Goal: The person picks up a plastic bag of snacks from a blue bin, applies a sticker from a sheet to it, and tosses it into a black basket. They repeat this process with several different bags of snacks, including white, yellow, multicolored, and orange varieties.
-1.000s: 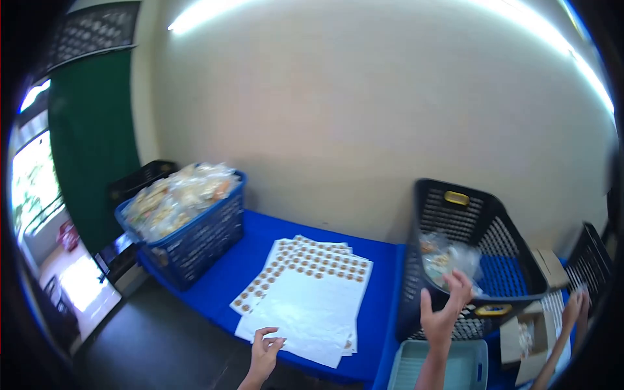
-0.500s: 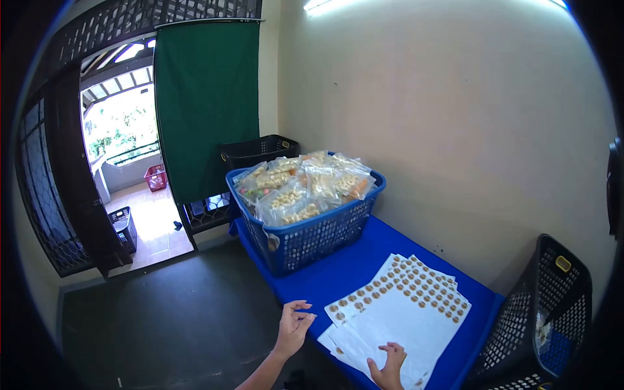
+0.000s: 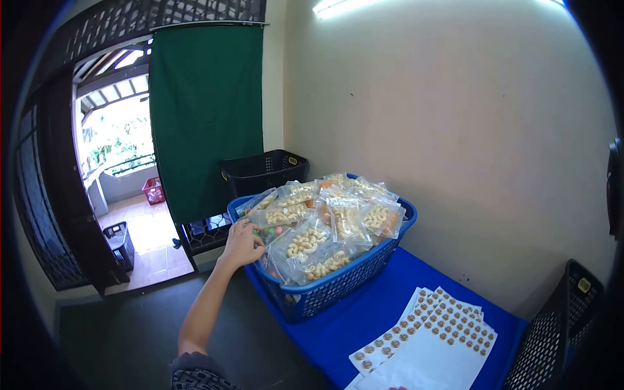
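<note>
My left hand (image 3: 243, 245) is at the left rim of the blue basket (image 3: 344, 279), its fingers bent over a clear bag with green and pink pieces (image 3: 268, 232); whether they grip it cannot be made out. Clear bags of pale curved snacks (image 3: 309, 242) heap above the basket's rim. Sheets of round brown stickers (image 3: 448, 318) lie overlapped at the table's near right. Only a sliver of my right hand (image 3: 397, 388) shows at the bottom edge, over the sheets; its fingers are hidden.
The blue-covered table (image 3: 409, 276) stands along the wall. Behind the basket is a black crate (image 3: 263, 170); another black crate (image 3: 552, 331) is at the right. A green curtain (image 3: 208, 117) hangs beside an open doorway, with a red basket (image 3: 154, 190) outside.
My left hand has moved up and left from beside the sheets to the bags in the basket. My right hand has dropped almost out of view. The view has shifted, so the table sits lower.
</note>
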Motion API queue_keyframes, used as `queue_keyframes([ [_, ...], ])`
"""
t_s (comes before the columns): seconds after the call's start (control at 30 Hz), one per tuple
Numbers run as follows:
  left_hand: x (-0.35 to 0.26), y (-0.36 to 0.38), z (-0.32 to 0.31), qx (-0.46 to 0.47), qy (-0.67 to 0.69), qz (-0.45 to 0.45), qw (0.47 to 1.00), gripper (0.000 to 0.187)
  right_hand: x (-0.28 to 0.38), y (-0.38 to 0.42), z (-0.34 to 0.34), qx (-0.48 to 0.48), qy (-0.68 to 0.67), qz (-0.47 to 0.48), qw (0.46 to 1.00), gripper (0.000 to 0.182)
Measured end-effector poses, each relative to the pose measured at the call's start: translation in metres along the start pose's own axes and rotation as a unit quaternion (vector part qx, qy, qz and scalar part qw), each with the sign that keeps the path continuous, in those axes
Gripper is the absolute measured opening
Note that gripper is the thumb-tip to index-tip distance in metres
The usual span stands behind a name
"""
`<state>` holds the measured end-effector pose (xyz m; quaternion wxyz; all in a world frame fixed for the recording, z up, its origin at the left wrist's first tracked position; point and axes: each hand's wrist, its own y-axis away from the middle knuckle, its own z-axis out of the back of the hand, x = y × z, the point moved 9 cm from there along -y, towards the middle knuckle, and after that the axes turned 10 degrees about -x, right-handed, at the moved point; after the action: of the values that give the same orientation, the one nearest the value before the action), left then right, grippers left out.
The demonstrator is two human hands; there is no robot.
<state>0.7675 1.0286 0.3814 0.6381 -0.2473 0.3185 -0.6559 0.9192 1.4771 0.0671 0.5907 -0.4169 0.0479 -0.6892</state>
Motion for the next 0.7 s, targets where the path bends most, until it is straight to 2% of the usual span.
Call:
queue_keyframes([
  [0.03,0.014,-0.002,-0.033,0.137,-0.112,-0.019,0.984,0.028,-0.001,-0.002,-0.002,0.005,-0.005,-0.011,1.000,0.041],
  [0.07,0.021,-0.007,-0.045,0.145,-0.115,-0.027,0.982,0.028,-0.003,-0.002,-0.005,0.010,-0.009,-0.021,1.000,0.041],
  [0.13,0.041,-0.004,-0.077,0.250,-0.163,0.002,0.954,0.033,-0.004,0.001,-0.007,-0.002,-0.006,-0.027,1.000,0.041],
  [0.27,0.028,0.000,-0.077,0.295,-0.127,-0.031,0.947,0.041,-0.004,0.001,-0.005,-0.015,0.010,-0.019,1.000,0.042],
  [0.37,0.022,-0.019,-0.035,0.117,-0.057,-0.051,0.990,0.055,-0.008,-0.001,-0.007,0.004,-0.011,-0.049,0.999,0.041],
  [0.5,-0.022,-0.030,0.072,-0.136,0.049,-0.060,0.988,0.047,-0.009,-0.001,-0.009,0.009,0.007,-0.036,0.999,0.040],
  [0.53,-0.031,-0.026,0.095,-0.197,0.078,-0.055,0.976,0.044,-0.009,-0.002,-0.010,0.013,0.002,-0.036,0.999,0.040],
  [0.63,-0.032,0.008,0.128,-0.359,0.198,0.035,0.912,0.036,-0.009,-0.004,-0.013,0.015,0.005,-0.035,0.999,0.041],
  [0.67,-0.027,0.022,0.119,-0.376,0.352,0.070,0.855,0.035,-0.010,-0.003,-0.013,0.011,0.010,-0.029,0.999,0.041],
  [0.7,-0.035,0.035,0.114,-0.374,0.419,0.082,0.824,0.035,-0.013,-0.002,-0.017,0.018,-0.003,-0.043,0.999,0.043],
])
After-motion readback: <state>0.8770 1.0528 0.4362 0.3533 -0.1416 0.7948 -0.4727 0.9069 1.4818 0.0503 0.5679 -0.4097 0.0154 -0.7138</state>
